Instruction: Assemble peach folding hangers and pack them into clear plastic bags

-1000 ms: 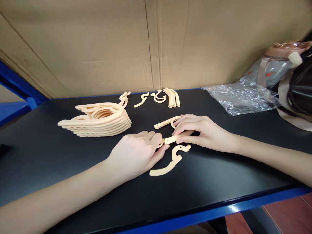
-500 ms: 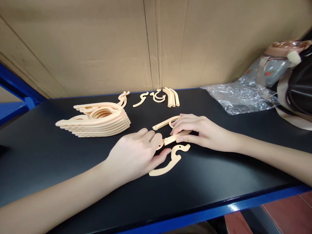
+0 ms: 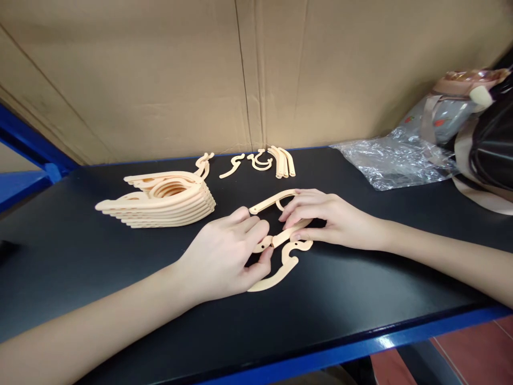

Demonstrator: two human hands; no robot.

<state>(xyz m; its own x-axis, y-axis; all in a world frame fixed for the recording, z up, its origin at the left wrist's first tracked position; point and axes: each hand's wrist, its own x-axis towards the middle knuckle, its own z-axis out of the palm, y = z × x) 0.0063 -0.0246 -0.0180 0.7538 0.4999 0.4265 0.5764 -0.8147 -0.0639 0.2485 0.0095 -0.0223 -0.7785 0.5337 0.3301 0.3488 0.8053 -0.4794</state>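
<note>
Thumb and fingers of my left hand (image 3: 226,254) pinch a small cream curved piece with a hole (image 3: 262,246). Its end meets the end of a cream hanger arm (image 3: 284,236); whether they are joined I cannot tell. My right hand (image 3: 328,216) grips that arm between thumb and fingers. Its fingers also lie over another straight hanger arm (image 3: 270,202) with a curved part beneath, partly hidden. Just in front of both hands, a loose hook-shaped hanger piece (image 3: 276,278) lies on the black tabletop (image 3: 320,305).
A stack of folded cream hangers (image 3: 172,208) stands at left. Behind are loose hook pieces (image 3: 232,166), a curved piece (image 3: 262,164) and several arms (image 3: 284,163). Clear plastic wrap (image 3: 393,160), a bottle (image 3: 452,107) and a black bag (image 3: 495,144) sit at right. Cardboard (image 3: 160,75) backs the table.
My left thumb has drawn in to the left against the small holed piece, which shows more now. The gripped arm's near end has dipped slightly. My right hand has barely moved.
</note>
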